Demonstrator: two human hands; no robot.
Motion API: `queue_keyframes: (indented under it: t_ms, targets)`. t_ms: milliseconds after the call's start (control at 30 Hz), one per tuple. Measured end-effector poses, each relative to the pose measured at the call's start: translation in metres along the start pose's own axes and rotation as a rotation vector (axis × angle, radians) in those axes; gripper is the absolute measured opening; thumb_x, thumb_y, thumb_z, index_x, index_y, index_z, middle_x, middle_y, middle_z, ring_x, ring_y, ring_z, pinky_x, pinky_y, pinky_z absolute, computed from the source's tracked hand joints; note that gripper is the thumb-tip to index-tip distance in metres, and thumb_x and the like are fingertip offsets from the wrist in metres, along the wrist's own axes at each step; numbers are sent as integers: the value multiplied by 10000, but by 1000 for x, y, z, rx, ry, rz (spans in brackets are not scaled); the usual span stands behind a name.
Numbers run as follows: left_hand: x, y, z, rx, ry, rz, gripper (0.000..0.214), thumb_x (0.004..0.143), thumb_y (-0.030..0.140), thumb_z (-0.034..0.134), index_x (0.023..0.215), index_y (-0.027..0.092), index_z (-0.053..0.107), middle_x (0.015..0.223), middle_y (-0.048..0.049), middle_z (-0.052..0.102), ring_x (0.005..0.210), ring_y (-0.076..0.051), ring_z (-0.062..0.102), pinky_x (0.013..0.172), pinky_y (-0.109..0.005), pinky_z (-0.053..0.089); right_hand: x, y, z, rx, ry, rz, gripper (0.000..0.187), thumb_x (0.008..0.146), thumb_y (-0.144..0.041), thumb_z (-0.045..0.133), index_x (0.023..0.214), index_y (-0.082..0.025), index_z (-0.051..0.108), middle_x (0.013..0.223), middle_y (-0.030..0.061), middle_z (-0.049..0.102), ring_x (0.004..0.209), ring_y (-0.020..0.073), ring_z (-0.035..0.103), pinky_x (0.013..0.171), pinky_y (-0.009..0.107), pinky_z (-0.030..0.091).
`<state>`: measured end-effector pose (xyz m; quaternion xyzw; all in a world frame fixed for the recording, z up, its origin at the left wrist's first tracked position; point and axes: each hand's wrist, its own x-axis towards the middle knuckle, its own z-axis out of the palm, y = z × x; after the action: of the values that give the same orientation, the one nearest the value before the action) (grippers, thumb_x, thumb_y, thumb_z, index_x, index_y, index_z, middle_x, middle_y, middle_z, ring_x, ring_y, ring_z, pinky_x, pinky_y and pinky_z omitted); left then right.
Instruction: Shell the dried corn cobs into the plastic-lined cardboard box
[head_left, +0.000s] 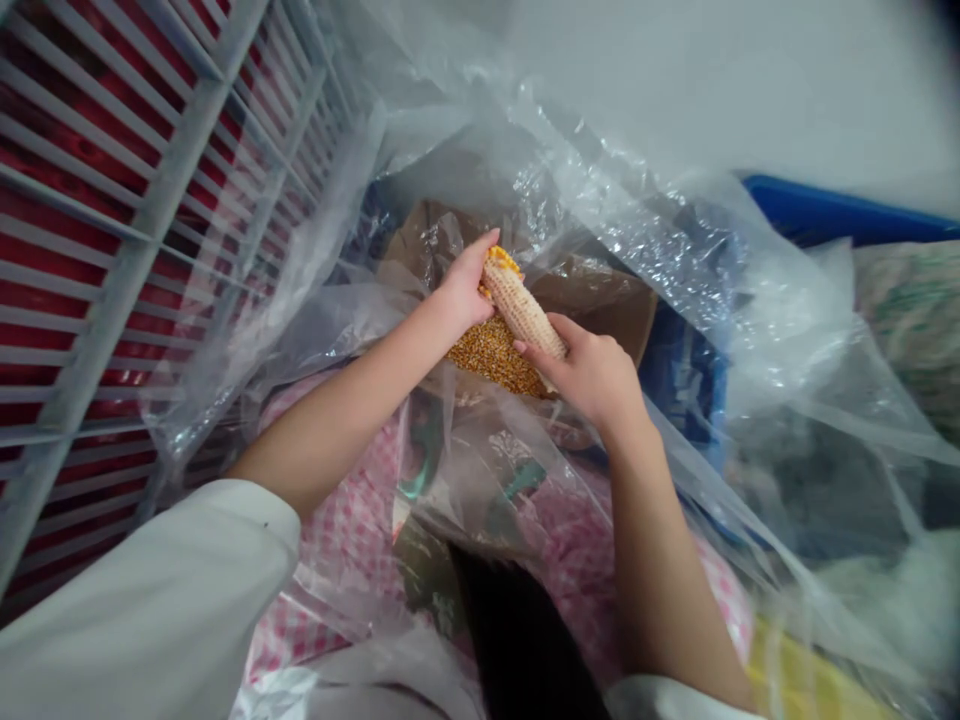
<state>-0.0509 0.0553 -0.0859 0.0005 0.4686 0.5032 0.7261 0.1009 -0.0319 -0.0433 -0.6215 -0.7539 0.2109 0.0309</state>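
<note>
Both hands hold one corn cob (523, 308), mostly stripped to a pale core with a patch of yellow kernels at its far end. My left hand (465, 290) is wrapped round that far end, thumb pressed on the remaining kernels. My right hand (589, 372) grips the near end. Below the cob lies a heap of loose yellow kernels (491, 355) inside a brown cardboard box (600, 300). A large clear plastic sheet (637, 240) is draped round the box and over my lap.
A white slatted crate (135, 230) with red contents stands at the left. A blue bin (825, 215) shows at the right behind the plastic. Pink checked cloth (352, 520) covers my lap. A grey floor lies beyond.
</note>
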Motion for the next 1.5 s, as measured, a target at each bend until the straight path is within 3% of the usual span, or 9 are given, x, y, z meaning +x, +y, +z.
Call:
queue_keyframes:
  t_ms: [267,467,600,733,1033,1200,1300,1400,1500]
  targets:
    - [-13,5,8,20,38,-35,169,772,314,601,748,150,567,540,-2,493,555,-132,516,609,-266,446,0,-2,-1,56,-54,33,483,834,-605,432,1154,-283,595,795,55,701,713,233,643,568,257,334]
    - [-21,7,11,41,75,-50,273,812,278,555,584,169,451,506,0,489,509,-116,491,567,-245,423,0,-2,0,85,-82,47,482,839,-596,434,1182,-289,579,792,61,705,745,256,656,581,262,339]
    - [-23,15,9,15,-25,-87,389,771,517,567,615,167,497,536,-16,515,555,-138,526,602,-266,427,2,-4,-1,119,-57,70,486,842,-604,422,1193,-302,570,803,57,702,755,257,656,590,263,348]
    - [-26,22,8,35,-140,-118,583,698,739,458,693,165,556,577,-41,547,657,-190,571,630,-307,435,3,-2,-1,161,-12,85,519,829,-626,423,1191,-289,580,780,61,691,733,258,647,594,273,354]
    - [-24,4,11,202,-145,276,272,797,450,587,811,180,553,706,-4,590,648,-116,556,631,-233,433,4,1,-2,619,-22,91,502,785,-593,524,1104,-228,653,823,10,685,749,191,596,713,266,413]
    - [-26,7,11,143,-273,263,101,806,263,590,857,183,555,750,0,592,671,-111,557,644,-226,437,5,2,-1,824,-28,112,512,755,-579,567,1061,-181,667,869,16,671,765,187,572,704,259,414]
    - [-28,13,13,111,-377,140,282,815,456,529,898,190,571,803,-34,617,705,-154,571,641,-274,446,5,3,0,963,-30,122,520,757,-562,573,1081,-163,655,916,30,665,789,188,564,704,256,414]
    - [-28,14,12,187,-247,121,510,765,669,445,846,184,579,782,-47,615,690,-169,563,616,-286,432,4,2,1,948,-43,105,501,758,-549,578,1064,-160,658,915,32,662,802,190,556,716,257,409]
    - [-25,9,10,234,-99,219,404,694,575,630,810,195,556,726,-7,584,650,-145,550,626,-271,424,3,-1,2,847,-69,110,488,759,-553,572,1041,-166,667,876,25,658,786,190,547,715,263,401]
